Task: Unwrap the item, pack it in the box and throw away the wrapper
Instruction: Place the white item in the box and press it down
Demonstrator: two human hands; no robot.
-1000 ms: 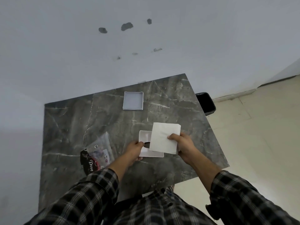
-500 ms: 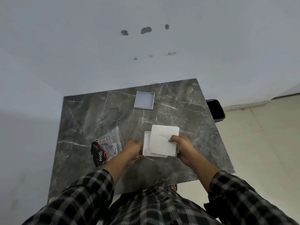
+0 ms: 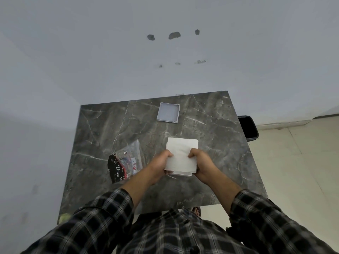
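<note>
A white square box sits on the dark marble table, almost fully covered by a white sheet of paper lying over its top. My left hand grips the box and paper at their left side, thumb on the sheet. My right hand holds the right side the same way. Whatever is inside the box is hidden by the paper. The clear-and-black wrapper, printed "Dove", lies flat on the table left of my left hand.
The box's grey-white lid lies open side up near the table's far edge. A black bin stands on the floor just past the table's right edge. A wall runs behind the table; tiled floor is to the right.
The paper, earlier held tilted over the box by my right hand alone, now lies down across the box. My left hand has moved from the box's corner onto the paper's left edge.
</note>
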